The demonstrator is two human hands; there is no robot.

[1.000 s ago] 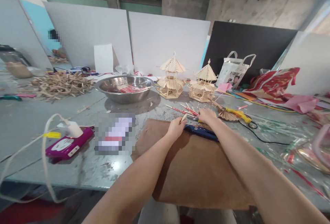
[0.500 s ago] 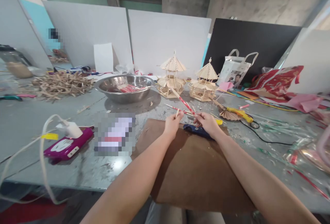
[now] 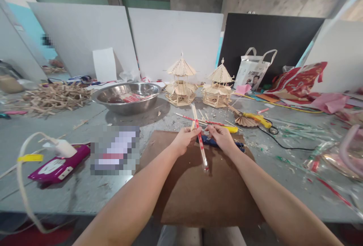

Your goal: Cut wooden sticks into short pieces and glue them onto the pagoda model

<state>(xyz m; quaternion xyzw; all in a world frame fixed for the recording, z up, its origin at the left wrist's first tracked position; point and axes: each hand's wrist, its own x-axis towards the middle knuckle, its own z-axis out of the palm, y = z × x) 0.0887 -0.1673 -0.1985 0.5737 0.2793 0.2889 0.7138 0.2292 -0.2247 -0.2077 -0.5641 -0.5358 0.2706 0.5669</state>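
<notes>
a long thin stick in a clear wrapper with red print (image 3: 199,138) is held above the brown cardboard sheet (image 3: 198,197). its long axis is laid almost straight from 12 o'clock to 6 o'clock: the far end is tipped slightly toward 11 and pointed at the models, the near end is pointed back at the person, low over the cardboard. the stick is pinched near its middle by the thumb and fingertips of the left hand (image 3: 183,140), at 9 o'clock of it. the right hand (image 3: 222,138) is curled with fingers pressed together just beside the stick at 3 o'clock; whether it grips the wrapper cannot be told. the cardboard is laid on a scuffed grey worktable (image 3: 85,185). at 12 o'clock two pale stick-built pavilion models (image 3: 180,81) are stood, at 10 o'clock a round steel bowl (image 3: 126,96). white panels (image 3: 176,42) and a black panel (image 3: 269,45) are leaned against bare concrete walls behind
</notes>
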